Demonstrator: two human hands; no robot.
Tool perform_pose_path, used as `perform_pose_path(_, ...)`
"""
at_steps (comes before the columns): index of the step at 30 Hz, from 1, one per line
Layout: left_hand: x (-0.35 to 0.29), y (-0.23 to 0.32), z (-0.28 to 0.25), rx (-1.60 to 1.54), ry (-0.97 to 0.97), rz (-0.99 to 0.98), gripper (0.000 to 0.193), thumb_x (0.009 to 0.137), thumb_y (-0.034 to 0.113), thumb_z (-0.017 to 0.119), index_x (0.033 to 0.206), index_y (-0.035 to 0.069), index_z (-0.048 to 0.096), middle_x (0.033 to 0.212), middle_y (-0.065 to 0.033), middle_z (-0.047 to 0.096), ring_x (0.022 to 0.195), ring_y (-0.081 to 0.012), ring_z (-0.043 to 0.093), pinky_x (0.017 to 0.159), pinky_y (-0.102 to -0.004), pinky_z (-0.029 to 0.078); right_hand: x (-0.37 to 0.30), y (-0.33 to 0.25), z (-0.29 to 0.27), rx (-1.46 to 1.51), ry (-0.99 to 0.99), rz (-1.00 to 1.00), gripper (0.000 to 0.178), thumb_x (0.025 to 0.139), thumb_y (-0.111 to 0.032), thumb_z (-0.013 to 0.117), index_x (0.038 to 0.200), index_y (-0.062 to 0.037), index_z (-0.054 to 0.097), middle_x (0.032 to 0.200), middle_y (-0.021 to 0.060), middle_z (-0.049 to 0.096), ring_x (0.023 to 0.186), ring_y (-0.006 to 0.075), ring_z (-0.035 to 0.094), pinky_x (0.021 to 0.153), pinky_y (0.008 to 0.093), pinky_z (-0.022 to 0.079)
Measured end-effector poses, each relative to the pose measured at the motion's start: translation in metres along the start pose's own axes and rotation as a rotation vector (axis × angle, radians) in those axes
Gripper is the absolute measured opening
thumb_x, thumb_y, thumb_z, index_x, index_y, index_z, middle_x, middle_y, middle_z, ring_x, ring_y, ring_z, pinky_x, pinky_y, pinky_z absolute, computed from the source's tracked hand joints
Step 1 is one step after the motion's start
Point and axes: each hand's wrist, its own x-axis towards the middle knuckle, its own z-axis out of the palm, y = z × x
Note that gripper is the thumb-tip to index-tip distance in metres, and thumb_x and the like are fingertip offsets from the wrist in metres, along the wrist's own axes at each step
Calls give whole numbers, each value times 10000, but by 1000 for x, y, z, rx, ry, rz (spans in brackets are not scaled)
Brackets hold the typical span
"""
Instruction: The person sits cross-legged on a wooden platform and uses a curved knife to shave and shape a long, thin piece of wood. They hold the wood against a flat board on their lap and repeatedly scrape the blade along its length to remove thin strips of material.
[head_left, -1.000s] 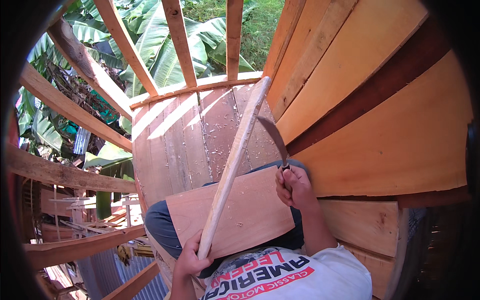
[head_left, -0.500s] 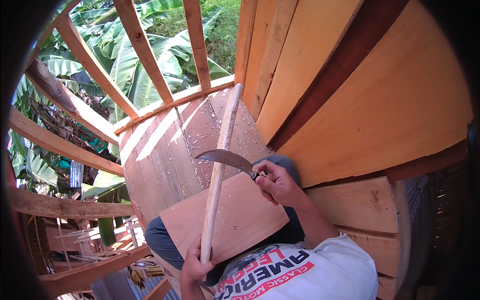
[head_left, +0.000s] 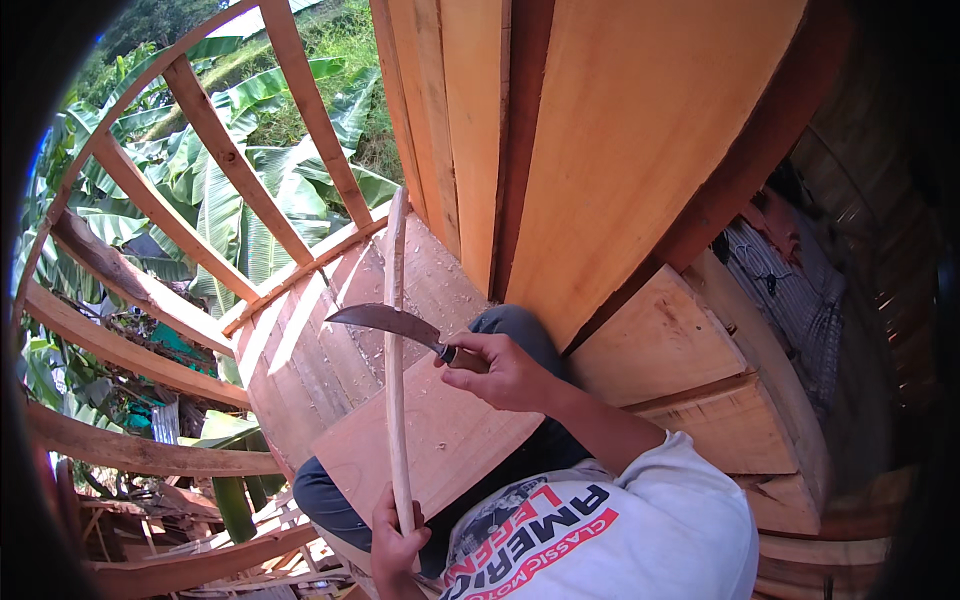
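Observation:
My left hand (head_left: 399, 536) is wrapped round the lower end of a long, pale, peeled wooden stick (head_left: 396, 400). The stick slants away from me over my lap, its far end near the railing's base. In my right hand (head_left: 505, 371) is a curved knife (head_left: 388, 319) with a dark blade and short handle. Its blade crosses over the stick's upper half, tip to the left; whether it touches the wood I cannot tell. Under the stick, a flat wooden board (head_left: 470, 430) lies across my legs.
Wood shavings are scattered over the plank floor (head_left: 335, 335) ahead. A slatted wooden railing (head_left: 235, 165) closes the far left side, with banana leaves beyond. Tall wooden panels (head_left: 640, 130) rise close on my right, above lighter planks (head_left: 700, 400). Checked cloth (head_left: 785, 300) hangs at the far right.
The view has swung to the right, so stick, knife and hands appear farther left. My right hand's fingers have shifted on the handle. Both hands keep their hold.

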Motion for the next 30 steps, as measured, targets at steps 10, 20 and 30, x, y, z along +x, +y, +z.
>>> perform_pose_path(10,-28,1,-9,17,-21,39,493,586,60,643,1053,20,491,695,35,458,615,-61,429,559,-223,346,-17,-4,12,-53,-132,-203,171,925,-153,613,1039,-26,609,541,-68,454,408,5,383,371,191,282)
perform_pose_path(20,-30,-7,-13,-31,-26,53,531,589,51,649,1095,6,496,705,36,458,622,-64,420,570,-220,340,-6,0,7,277,89,68,161,937,-115,568,1068,-22,575,550,-38,447,364,27,358,320,212,300)
perform_pose_path(30,-16,11,-15,285,181,170,472,592,72,676,1026,-7,507,729,-17,516,653,-101,492,593,-247,413,-7,21,15,295,12,23,146,880,-45,566,1018,-15,528,517,-25,438,392,62,416,382,229,338)
